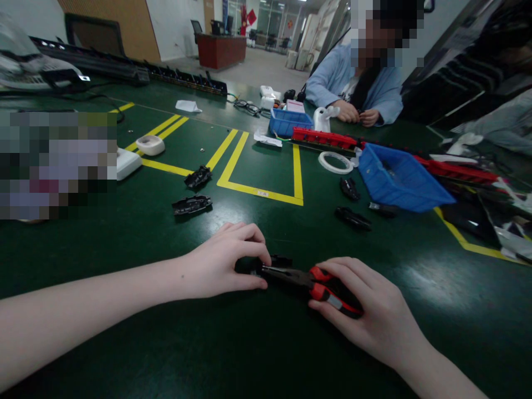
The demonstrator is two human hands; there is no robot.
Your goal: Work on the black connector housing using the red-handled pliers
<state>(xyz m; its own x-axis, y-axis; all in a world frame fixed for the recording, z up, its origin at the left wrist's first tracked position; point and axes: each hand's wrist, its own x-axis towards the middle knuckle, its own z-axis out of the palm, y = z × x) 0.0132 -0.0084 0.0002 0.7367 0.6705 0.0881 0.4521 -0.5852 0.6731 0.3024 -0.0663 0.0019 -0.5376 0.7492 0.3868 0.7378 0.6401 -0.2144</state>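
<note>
Red-handled pliers [312,281] sit clamped in my right hand [369,307], fingers over, thumb beneath, presumably for a controlled squeeze. On the head feed, my left hand [226,259] closes thumb and fingers around a black part [283,259] at the plier tips, low over the green bench [249,349], likely bracing it; whether the tips bite, I cannot tell. Loose black pieces [192,205] lie beyond, perhaps leaving working room.
</note>
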